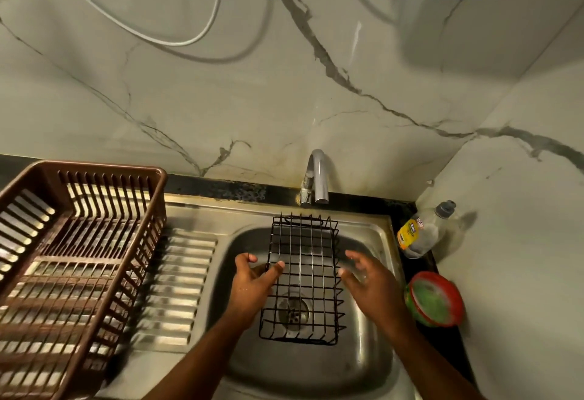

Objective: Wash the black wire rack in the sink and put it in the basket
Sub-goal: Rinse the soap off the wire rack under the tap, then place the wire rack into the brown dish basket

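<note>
Fingers of my left hand (252, 282) curl loosely at the left edge of the black wire rack (301, 279), thumb lying on its wires; whether they truly grip it I cannot tell. Fingers of my right hand (368, 282) are spread and relaxed just right of the rack, holding nothing, and look slightly blurred. Between my two hands the rack sits in the steel sink (373, 352), its long side running away from me, its near end over the round drain (295, 309). Beyond my fingertips, past the rack's far end, a grey tap (317, 178) rises from the sink's back edge against a marble-patterned wall. Left of my left hand, across a ribbed draining board (177, 289), stands a brown slatted plastic basket (76, 260). Right of my right hand, on a dark ledge, a clear bottle (423, 232) with a grey cap leans over; its yellow label carries writing too small to read. Nearer me beside it is a round red-rimmed tub (434, 298) with something green inside.
</note>
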A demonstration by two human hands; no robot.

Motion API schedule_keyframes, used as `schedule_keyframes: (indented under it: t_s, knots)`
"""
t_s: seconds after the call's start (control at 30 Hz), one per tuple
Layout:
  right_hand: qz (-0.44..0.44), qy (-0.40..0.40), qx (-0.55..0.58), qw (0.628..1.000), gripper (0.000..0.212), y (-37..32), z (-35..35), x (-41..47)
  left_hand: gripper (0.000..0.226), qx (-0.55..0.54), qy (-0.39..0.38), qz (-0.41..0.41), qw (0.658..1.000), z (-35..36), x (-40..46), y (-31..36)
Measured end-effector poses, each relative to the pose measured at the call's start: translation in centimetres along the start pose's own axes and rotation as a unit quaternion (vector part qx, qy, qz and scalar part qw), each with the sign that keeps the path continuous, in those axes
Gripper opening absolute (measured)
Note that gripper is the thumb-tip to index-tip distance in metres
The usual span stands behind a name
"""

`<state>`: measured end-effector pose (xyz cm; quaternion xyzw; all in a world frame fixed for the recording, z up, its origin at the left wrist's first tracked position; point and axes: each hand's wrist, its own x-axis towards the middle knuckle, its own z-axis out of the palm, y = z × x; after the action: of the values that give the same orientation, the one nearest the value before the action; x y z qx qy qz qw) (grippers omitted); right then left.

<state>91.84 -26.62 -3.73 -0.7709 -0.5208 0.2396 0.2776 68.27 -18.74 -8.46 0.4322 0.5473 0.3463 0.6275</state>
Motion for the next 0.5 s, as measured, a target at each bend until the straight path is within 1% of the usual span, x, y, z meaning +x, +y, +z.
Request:
schedule_keyframes:
  t_s: [0.03,0.07,0.1,0.13,0.17,0.23,0.27,0.33,0.37,0.4,0.47,0.5]
  knots:
    - [0.064,-0.042,0.088,0.993,0.058,0.1,0.3,0.4,0.045,-0.005,0.000,-0.002,1.000,0.0,0.2,0.1]
    - [0.119,-0.090,0.163,0.975,0.066,-0.2,0.8,0.4,0.045,-0.011,0.002,-0.005,1.000,0.0,0.4,0.2]
    - [0.153,-0.123,0.211,0.958,0.072,-0.5,1.4,0.3,0.045,-0.017,0.005,-0.006,1.000,0.1,0.5,0.3]
    - [0.158,-0.130,0.226,0.952,0.075,-0.9,1.8,0.0,0.045,-0.022,0.009,0.000,1.000,0.1,0.5,0.5]
    - [0.137,-0.111,0.217,0.960,0.078,-1.1,2.2,-0.2,0.046,-0.023,0.016,0.006,1.000,0.0,0.6,0.5]
    - [0.090,-0.043,0.195,0.976,0.079,-1.2,2.9,-0.6,0.046,-0.026,0.018,0.017,0.999,-0.2,0.5,0.4]
    - [0.087,-0.032,0.195,0.976,0.076,-1.0,3.5,-0.7,0.042,-0.019,0.014,0.017,1.000,-0.2,0.3,0.4]
    - [0.126,-0.044,0.203,0.970,0.073,-0.7,4.4,-1.2,0.031,0.001,0.013,0.003,1.000,0.1,-0.2,-0.1]
    - [0.141,-0.049,0.203,0.968,0.075,-0.5,4.7,-1.4,0.027,0.004,0.019,-0.002,1.000,0.3,-0.5,-0.4]
    - [0.137,-0.042,0.202,0.969,0.079,0.1,5.0,-1.7,0.023,0.007,0.020,0.005,1.000,0.3,-0.6,-0.5]
    - [0.138,-0.034,0.199,0.970,0.081,0.5,5.2,-1.8,0.018,0.029,0.005,0.016,0.999,0.4,-0.7,-0.7]
    - [0.155,-0.044,0.190,0.969,0.080,0.6,5.2,-2.2,0.019,0.036,0.003,0.000,0.999,0.5,-1.3,-0.9]
